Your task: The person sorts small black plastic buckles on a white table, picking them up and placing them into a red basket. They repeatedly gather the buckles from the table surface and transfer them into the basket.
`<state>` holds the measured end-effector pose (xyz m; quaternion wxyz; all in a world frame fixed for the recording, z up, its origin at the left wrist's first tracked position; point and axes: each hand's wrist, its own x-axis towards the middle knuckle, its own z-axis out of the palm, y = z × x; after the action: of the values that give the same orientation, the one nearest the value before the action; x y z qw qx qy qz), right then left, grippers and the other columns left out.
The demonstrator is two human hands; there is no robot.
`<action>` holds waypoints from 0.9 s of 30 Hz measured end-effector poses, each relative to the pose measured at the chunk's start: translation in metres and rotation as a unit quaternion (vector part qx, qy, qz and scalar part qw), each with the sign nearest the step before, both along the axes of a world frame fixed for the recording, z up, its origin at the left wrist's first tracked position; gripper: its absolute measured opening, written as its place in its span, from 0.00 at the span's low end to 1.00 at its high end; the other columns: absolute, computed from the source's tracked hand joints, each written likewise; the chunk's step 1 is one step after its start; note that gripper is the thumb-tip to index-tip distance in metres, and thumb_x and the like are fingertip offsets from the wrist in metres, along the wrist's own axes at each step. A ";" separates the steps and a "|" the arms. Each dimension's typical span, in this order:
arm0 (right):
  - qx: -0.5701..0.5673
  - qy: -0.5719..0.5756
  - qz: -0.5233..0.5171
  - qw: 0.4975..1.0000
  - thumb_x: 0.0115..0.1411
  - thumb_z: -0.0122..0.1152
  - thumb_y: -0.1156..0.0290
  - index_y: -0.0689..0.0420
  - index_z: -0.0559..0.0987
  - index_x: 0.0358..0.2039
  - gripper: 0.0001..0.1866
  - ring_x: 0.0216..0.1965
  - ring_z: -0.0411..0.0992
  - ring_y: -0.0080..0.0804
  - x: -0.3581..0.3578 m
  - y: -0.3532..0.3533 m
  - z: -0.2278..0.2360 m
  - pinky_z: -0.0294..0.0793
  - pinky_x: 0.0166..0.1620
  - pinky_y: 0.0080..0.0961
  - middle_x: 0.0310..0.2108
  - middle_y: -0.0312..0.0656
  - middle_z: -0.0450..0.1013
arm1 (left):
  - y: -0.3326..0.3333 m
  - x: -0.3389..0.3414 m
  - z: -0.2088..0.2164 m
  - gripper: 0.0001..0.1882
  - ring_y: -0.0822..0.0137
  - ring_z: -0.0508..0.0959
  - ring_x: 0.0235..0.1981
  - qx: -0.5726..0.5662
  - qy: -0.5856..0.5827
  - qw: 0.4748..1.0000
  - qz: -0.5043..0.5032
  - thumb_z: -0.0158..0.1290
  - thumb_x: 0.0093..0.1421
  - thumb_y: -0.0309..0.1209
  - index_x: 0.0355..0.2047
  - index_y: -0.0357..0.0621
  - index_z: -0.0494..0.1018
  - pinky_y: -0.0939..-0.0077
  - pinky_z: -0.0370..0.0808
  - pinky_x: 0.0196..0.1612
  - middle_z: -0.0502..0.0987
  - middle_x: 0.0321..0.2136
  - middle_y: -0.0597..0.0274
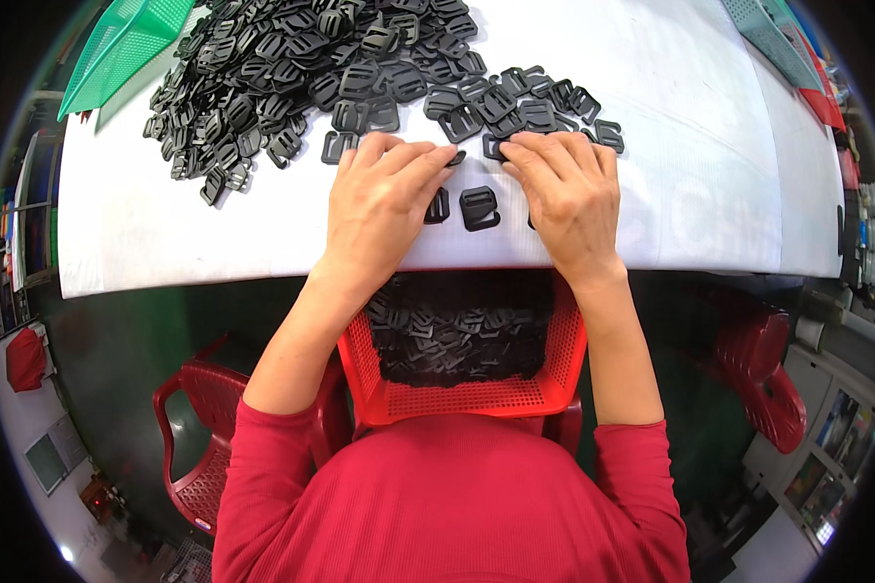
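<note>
My left hand [381,199] is over the white table, its fingertips pinched on a small black plastic buckle [458,157] that shows only in part. Fingers of my right hand [572,189] are bent down onto another black buckle [492,147] at the near edge of the scattered ones, covering part of it. Between the hands, close to the table's front edge, lies a single flat buckle [479,209] with slots and a hooked corner. One more buckle [437,206] is half hidden beside my left hand, and a dark bit peeks out by my right wrist.
A large heap of black buckles [272,73] covers the far left of the table [690,175]. Below the table edge, a red basket [457,398] holds many buckles. Green baskets [122,58] stand at the far left, a greenish one [773,44] far right. Red chairs [204,418] flank me.
</note>
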<state>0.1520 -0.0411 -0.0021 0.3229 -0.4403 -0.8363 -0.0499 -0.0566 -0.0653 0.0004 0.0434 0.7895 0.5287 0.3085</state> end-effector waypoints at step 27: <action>0.003 0.004 0.031 1.000 0.52 0.67 0.66 0.50 0.85 0.36 0.10 0.46 0.72 0.28 -0.012 0.055 0.006 0.66 0.47 0.30 0.40 0.26 0.79 | 0.050 0.015 0.007 0.15 0.60 0.76 0.41 0.041 0.065 0.996 0.044 0.63 0.55 0.35 0.42 0.44 0.81 0.67 0.74 0.44 0.80 0.42 0.63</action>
<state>0.1404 0.0144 0.0037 0.3294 -0.4137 -0.8477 -0.0406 -0.0414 -0.0149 0.0072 -0.0369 0.7852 0.5514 0.2794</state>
